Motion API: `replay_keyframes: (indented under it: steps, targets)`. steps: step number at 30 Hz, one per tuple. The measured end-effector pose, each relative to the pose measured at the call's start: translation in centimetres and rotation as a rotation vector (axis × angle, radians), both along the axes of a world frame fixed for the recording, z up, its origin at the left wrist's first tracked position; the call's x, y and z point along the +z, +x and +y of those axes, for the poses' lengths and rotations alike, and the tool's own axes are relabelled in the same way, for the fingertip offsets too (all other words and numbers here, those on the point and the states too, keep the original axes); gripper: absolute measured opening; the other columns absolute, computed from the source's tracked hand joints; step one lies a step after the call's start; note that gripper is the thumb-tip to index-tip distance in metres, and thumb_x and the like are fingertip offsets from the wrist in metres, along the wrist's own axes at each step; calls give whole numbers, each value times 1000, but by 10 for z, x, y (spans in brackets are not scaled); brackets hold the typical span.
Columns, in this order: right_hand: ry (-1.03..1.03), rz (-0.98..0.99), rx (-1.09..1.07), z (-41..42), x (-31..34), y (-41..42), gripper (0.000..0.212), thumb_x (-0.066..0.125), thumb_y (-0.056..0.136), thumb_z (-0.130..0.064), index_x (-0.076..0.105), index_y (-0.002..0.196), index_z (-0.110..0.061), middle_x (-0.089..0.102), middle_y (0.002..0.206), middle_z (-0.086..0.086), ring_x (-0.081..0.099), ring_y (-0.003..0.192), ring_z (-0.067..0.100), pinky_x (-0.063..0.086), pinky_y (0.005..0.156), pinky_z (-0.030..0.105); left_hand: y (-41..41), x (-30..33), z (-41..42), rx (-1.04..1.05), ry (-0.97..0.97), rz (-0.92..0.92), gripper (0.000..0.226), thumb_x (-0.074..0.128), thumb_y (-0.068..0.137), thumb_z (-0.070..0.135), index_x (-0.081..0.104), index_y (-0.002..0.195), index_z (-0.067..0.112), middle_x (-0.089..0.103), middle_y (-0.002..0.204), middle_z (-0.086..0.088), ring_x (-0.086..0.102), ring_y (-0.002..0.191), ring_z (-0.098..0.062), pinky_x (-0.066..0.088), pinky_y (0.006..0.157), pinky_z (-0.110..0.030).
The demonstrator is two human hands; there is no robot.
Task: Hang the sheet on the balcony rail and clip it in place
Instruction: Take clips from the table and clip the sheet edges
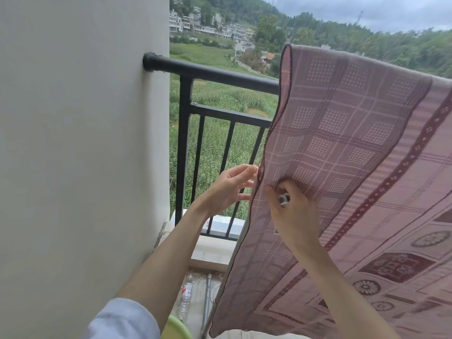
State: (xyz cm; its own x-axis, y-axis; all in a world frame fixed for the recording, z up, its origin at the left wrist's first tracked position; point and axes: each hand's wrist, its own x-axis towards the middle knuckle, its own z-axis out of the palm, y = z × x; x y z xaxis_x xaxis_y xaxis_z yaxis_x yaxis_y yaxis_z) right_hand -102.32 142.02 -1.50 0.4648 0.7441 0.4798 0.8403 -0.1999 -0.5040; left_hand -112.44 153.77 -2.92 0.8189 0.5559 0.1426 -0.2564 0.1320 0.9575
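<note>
Head view: a pink patterned sheet [342, 143] is draped over a black balcony rail [215, 73], hanging down on the near side with its dark-trimmed left edge loose. The person's left hand [227, 189] is beside that edge, fingers loosely spread, fingertips [252, 171] touching the trim. The right hand [293, 214] presses against the cloth just right of the edge, fingers curled round a small pale clip [283, 199]; whether the clip has bitten the fabric cannot be told. Below the hands lie a plastic bottle [187, 297] and a green basin [176, 327] on the floor, and a pale wall [73, 143] stands to the left.

The sheet seems unsecured on the rail. A gust or a tug from the fingers could slide it off, likely outward over the fields.
</note>
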Motion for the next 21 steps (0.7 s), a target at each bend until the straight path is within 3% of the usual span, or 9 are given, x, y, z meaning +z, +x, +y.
replay_keyframes:
  steps: [3,7,10,12,17,21]
  targets:
    - [-8,2,22,1,-2,3,18,53,91,-37,55,87,-20,53,69,-16,41,49,-11,27,45,10,2,7,1,111,138,17,23,57,82,27,59,97,10,67,94,-3,64,86,-13,53,76,-26]
    - [-2,27,69,1,-5,7,14,53,92,-33,53,83,-21,57,65,-11,52,50,0,37,45,16,2,10,2,262,303,53,8,54,90,13,60,93,9,65,82,2,64,69,1,53,66,-17]
    - [13,39,75,0,-6,8,17,54,92,-30,51,78,-22,52,57,-15,51,47,0,34,45,16,8,8,3,339,399,111,5,57,89,11,56,87,16,64,83,-1,63,73,-8,55,71,-24]
    - [20,43,77,-2,-6,10,20,54,92,-29,49,74,-22,48,54,-15,48,44,-1,31,43,10,14,4,6,380,426,160,10,60,87,11,55,84,20,63,82,-3,62,76,-14,55,73,-27]
    - [45,64,89,-8,-7,16,19,55,91,-27,50,74,-22,43,50,-14,41,36,0,32,38,14,19,-4,11,416,406,267,13,60,85,6,52,84,17,57,77,2,55,69,-6,46,62,-17]
    - [80,36,92,-10,-10,19,20,56,91,-25,49,72,-23,44,48,-14,47,39,2,32,38,13,18,-12,16,409,430,365,21,56,85,-1,53,74,16,54,71,4,49,63,-6,42,54,-8]
